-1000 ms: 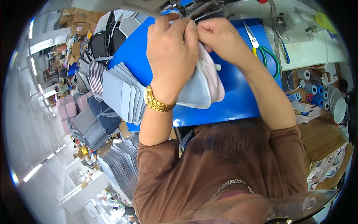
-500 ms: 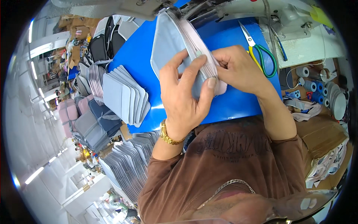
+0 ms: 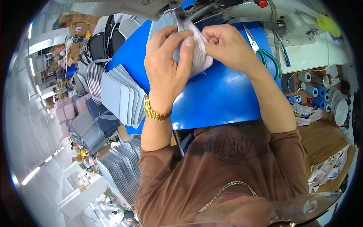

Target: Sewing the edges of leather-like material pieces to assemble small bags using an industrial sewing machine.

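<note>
My left hand [image 3: 168, 64] is closed on a sewn fabric piece, its fingers bent over the light grey-blue panel [image 3: 159, 25] and the thumb against the folded layers. A pale pink band [image 3: 198, 47] with a frayed lower end runs along the piece's right side. Close to that band's edge, my right hand [image 3: 226, 46] is pinched shut on the fabric; its fingertips are partly hidden. The far end of the piece reaches under the grey sewing machine [image 3: 149, 8], where the needle area cannot be made out.
Scissors [image 3: 252, 39] with green handles lie right of my right forearm on the blue work surface [image 3: 215, 100]. Left stands a fanned stack of grey panels [image 3: 117, 99], with more panels [image 3: 120, 166] below. Thread spools [image 3: 321, 90] and a cardboard box [image 3: 321, 138] are at right.
Both hands have moved away from my body and leftward, pushing the fabric piece farther under the machine. My right forearm now covers most of the scissors' yellow part.
</note>
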`<state>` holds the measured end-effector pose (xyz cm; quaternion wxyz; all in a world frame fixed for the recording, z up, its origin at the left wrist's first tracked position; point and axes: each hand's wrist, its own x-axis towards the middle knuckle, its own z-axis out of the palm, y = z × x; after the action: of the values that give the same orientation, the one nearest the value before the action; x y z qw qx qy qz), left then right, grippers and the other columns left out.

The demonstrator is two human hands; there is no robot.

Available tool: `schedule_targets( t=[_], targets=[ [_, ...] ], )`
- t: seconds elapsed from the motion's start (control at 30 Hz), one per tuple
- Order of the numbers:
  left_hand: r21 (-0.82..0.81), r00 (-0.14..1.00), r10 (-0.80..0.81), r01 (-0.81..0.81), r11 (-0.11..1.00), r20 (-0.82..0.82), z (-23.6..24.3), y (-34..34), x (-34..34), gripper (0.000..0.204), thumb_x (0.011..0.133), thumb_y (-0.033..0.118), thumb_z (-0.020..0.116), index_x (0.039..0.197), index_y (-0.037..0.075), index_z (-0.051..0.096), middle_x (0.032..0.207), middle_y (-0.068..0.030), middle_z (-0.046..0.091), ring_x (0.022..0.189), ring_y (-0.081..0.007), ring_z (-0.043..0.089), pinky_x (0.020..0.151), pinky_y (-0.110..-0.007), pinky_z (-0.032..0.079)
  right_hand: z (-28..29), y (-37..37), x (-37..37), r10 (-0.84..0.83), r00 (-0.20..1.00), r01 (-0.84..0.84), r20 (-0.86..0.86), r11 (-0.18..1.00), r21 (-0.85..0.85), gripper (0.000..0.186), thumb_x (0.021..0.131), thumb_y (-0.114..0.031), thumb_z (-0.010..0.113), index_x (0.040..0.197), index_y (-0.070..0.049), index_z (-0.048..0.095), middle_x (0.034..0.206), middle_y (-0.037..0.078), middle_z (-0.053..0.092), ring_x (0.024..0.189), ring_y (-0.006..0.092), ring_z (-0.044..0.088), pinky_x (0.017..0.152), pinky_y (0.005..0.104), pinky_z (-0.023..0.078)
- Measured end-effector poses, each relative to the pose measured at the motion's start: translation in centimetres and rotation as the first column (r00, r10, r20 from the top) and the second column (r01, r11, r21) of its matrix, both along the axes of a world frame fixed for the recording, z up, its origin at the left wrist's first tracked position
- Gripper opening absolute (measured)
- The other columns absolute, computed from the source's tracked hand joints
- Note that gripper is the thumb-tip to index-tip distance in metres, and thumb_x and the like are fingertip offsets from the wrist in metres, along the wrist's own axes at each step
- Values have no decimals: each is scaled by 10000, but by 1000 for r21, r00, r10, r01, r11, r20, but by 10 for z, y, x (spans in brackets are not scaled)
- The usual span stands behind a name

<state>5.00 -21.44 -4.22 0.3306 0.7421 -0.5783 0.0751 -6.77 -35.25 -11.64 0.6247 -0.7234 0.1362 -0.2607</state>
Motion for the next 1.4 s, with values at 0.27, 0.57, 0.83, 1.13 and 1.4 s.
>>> schedule_targets(
  t=[0.27,0.57,0.83,1.13,1.4],
  targets=[
    [6,999,-4,4,1000,34,-4,-5,10,217,952,212,691,1079,70,793,1152,-169,701,1011,-333,666,895,-419,532,-1,-1,1,99,995,-99,10,976,193,289,913,-202,706,723,10,657,621,70,661,576,117,667,570,270,524],
    [-102,996,-42,33,994,-81,-13,4,16,266,970,185,699,1197,54,746,1216,-156,710,1081,-315,673,905,-415,541,-5,-8,11,74,997,-69,-18,978,199,308,952,-247,696,779,8,686,683,75,698,635,144,732,598,275,554],
    [-143,981,-2,-26,989,-193,-31,-74,156,179,983,98,668,1087,-11,765,941,-102,758,873,-179,688,814,-314,534,-7,-6,14,54,997,-40,-54,969,243,267,921,-212,675,779,14,682,670,83,689,631,159,739,595,282,551],
    [274,936,222,-145,951,-275,-132,-122,267,148,967,97,684,1045,-13,744,935,-113,745,861,-208,684,806,-332,533,1,-6,9,32,999,-29,-16,983,184,320,942,-207,704,725,21,646,614,78,654,577,149,711,545,297,525],
    [254,930,263,-197,947,-257,-153,-89,271,127,952,96,698,1009,-14,725,929,-123,734,851,-233,681,799,-347,532,6,-9,5,7,993,32,-121,948,317,389,960,-250,765,684,-17,619,609,35,608,585,105,672,533,266,526]
  ],
)
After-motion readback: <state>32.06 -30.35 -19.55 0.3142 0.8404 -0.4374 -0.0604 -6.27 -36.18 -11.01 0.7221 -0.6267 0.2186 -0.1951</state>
